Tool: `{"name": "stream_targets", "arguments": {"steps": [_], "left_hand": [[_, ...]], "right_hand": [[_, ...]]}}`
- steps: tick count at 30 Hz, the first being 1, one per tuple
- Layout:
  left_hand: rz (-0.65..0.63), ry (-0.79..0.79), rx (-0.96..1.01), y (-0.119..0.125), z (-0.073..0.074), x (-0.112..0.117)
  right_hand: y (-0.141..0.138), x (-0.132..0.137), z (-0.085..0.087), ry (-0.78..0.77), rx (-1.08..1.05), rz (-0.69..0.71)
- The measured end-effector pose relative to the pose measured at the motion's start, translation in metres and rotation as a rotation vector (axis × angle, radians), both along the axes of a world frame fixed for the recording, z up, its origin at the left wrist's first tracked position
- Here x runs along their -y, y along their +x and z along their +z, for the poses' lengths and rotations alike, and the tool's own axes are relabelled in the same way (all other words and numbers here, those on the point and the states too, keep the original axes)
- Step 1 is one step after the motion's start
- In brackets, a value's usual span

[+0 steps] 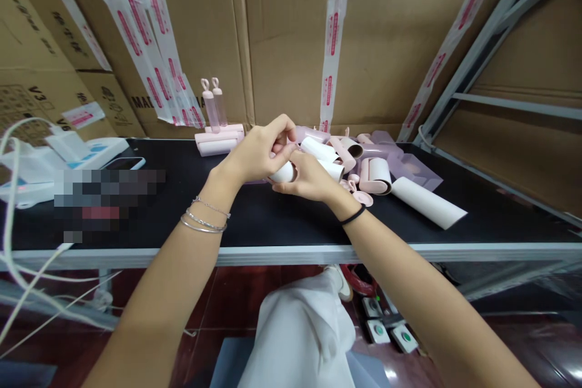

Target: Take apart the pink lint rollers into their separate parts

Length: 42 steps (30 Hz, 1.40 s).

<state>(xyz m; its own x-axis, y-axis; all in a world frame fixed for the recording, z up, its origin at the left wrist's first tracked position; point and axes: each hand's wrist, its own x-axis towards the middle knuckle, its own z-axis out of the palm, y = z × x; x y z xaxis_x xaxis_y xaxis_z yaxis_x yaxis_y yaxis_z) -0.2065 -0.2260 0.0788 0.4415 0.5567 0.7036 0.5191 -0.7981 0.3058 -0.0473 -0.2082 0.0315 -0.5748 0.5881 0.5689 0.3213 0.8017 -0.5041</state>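
Both hands meet over the middle of a black table (pixel 254 218). My left hand (pixel 257 148), with bracelets on its wrist, curls its fingers over a small white roll (pixel 282 173) and a pink part. My right hand (pixel 307 177), a black band on its wrist, cups the same roll from below and the right. Just beyond the hands lies a pile of pink lint-roller parts and white rolls (pixel 359 160).
A long white tube (pixel 427 202) lies to the right of the pile. Two assembled pink rollers (pixel 214 121) stand at the back. A white device (pixel 68 154) with cables sits at the left. Taped cardboard boxes wall the back; a metal rack rises at the right.
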Motion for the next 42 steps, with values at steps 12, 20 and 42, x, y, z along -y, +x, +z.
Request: {"name": "stream_targets", "arguments": {"steps": [12, 20, 42], "left_hand": [[-0.035, 0.123, 0.077, 0.005, -0.007, -0.007], [-0.028, 0.082, 0.141, 0.006, -0.008, -0.007], [0.059, 0.103, -0.016, -0.013, -0.002, -0.010]], "right_hand": [[0.003, -0.009, -0.008, -0.144, -0.145, 0.034], [-0.005, 0.000, -0.011, -0.177, -0.208, 0.039], [0.003, -0.010, -0.005, -0.376, -0.375, 0.182]]}}
